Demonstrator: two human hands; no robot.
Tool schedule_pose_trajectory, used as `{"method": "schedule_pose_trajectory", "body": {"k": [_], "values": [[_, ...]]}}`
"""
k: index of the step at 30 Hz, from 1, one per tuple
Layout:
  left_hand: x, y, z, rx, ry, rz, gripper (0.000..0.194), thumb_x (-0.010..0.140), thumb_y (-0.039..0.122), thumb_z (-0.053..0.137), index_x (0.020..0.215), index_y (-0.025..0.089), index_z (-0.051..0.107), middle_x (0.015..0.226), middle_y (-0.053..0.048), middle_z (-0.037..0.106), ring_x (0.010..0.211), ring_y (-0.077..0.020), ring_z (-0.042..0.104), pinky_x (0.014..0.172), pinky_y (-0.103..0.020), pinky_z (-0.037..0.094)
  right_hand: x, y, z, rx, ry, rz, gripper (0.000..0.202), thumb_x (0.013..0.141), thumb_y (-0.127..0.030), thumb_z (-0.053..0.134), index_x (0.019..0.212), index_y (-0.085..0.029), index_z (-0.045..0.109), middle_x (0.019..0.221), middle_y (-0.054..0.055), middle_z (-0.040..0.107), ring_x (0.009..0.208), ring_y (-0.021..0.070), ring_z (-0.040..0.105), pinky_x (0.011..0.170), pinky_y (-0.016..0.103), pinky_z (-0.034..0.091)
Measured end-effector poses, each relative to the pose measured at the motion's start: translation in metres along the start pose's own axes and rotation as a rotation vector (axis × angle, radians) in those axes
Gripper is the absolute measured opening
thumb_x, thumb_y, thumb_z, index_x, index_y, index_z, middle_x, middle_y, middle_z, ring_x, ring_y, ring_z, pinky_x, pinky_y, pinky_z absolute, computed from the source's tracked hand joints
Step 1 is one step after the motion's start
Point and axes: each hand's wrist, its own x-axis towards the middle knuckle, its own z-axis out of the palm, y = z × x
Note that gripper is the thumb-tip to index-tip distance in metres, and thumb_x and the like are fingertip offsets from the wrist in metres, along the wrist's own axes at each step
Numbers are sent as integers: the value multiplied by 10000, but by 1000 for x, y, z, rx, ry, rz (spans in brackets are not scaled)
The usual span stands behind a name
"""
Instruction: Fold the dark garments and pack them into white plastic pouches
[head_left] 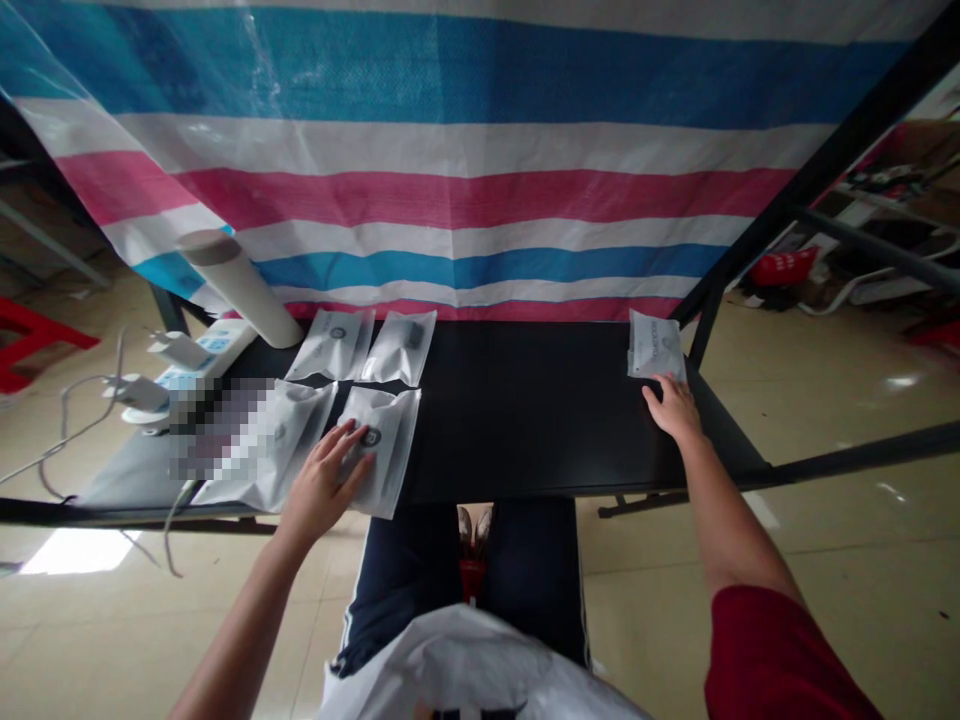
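Observation:
My left hand (330,476) lies with fingers spread on a white plastic pouch (387,450) at the table's near edge, beside a round dark mark printed on it. At the far right, my right hand (675,405) rests its fingertips on the lower edge of a smaller white printed pouch (655,343); its fingers are apart. Behind my left hand lie two more pouches, a back-left pouch (330,345) and a back-middle pouch (400,348) with something dark inside. Another white pouch (277,455) sits to the left, partly behind my left hand.
A white cylindrical bottle (244,290) leans in view at the left, by a power strip (199,365) with plugged-in chargers and cables. The black table (517,420) is backed by a striped tarp (465,190). A dark metal frame post (795,180) rises at right.

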Motion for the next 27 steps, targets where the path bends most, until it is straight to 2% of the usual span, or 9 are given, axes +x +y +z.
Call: {"method": "schedule_pose_trajectory", "body": {"k": [3,7,11,14,16,18,21,24,27], "values": [[-7,20,5,36,-1,62,516,913,525,490,1358,266,527,1436,-94,485,1288,-299,486,1079,-488,421,-4,-1,-2,-1,74,35,542,951,-448,374,1419,-187,458,1565,168,302,1431,385,257,1109,534,305],[-17,62,20,39,-32,162,510,915,458,527,1385,263,501,1409,-113,490,1243,-303,487,1019,-497,448,-17,-13,-7,-8,155,161,619,948,-437,377,1496,-152,336,1586,213,214,1442,424,206,1088,577,307],[-17,106,32,56,-63,186,503,908,473,533,1376,290,505,1367,-112,503,1161,-311,497,913,-482,472,-37,-31,-13,-12,114,161,649,947,-438,380,1513,-135,285,1582,238,214,1441,424,221,1083,589,307],[1,129,35,77,-46,170,569,886,543,533,1378,261,490,1257,-123,544,1071,-314,507,866,-475,459,-54,-55,-12,-13,47,127,663,952,-455,363,1514,-117,272,1576,245,233,1442,410,242,1095,599,287],[24,139,38,73,-33,176,560,904,541,496,1370,231,485,1220,-127,557,1065,-314,499,878,-472,443,-65,-82,-9,26,29,54,666,952,-453,364,1495,-72,298,1559,259,268,1444,383,258,1110,565,289],[52,147,45,77,-62,181,496,939,497,439,1338,210,509,1226,-131,565,1092,-315,494,900,-465,432,-76,-117,-6,134,29,-68,640,951,-440,367,1447,-36,372,1507,263,370,1423,345,322,1117,515,312],[94,155,61,132,-222,77,445,962,435,394,1263,156,565,1213,-157,597,1157,-338,497,934,-467,417,-92,-182,-3,417,12,-235,529,949,-447,377,1271,-83,586,1372,206,558,1346,287,456,1105,444,359],[119,157,77,138,-392,38,360,960,373,394,1060,152,660,1112,-161,661,1107,-329,576,899,-434,443,-103,-245,-2,762,-94,-262,500,945,-483,401,1128,-112,682,1131,165,710,1074,237,662,939,329,489],[127,157,85,113,-420,45,325,963,317,372,1037,189,661,1034,-125,701,1006,-277,650,826,-361,470,-104,-288,-2,899,-240,-180,512,888,-564,489,955,-119,733,837,104,748,792,225,701,680,268,512]]}}
